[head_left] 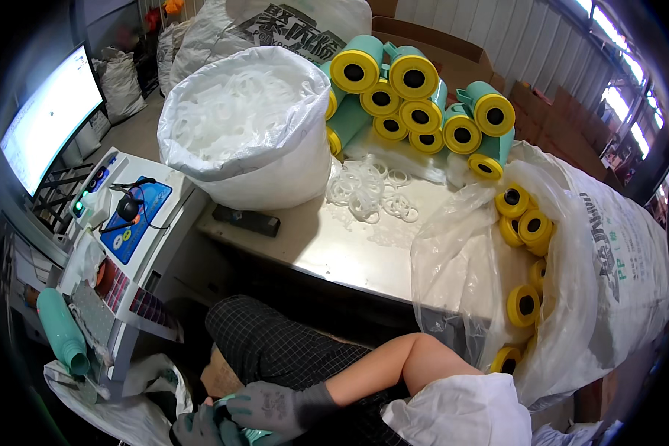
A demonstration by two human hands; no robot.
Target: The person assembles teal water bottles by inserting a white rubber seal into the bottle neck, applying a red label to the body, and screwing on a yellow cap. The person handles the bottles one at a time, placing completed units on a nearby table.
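Low in the view, my right hand (271, 407), in a grey glove, is closed over a glossy teal piece (256, 434), mostly hidden by the gloves. My left hand (193, 427), also gloved, is beside it with bent fingers, partly cut off by the frame's lower edge. Just left of the hands is an open white woven sack (145, 409). Above that sack, a teal bottle (61, 327) lies tilted, its open mouth pointing down, next to a white machine (145, 215) with a blue panel.
A white sack of translucent rings (245, 178) stands on the table (334, 253). Loose rings (364, 189) lie beside it, near a dark box (245, 221). Teal bottles with yellow ends (420, 115) are stacked behind. Yellow caps (524, 305) fill a plastic-lined sack at right. A lit monitor (52, 111) stands left.
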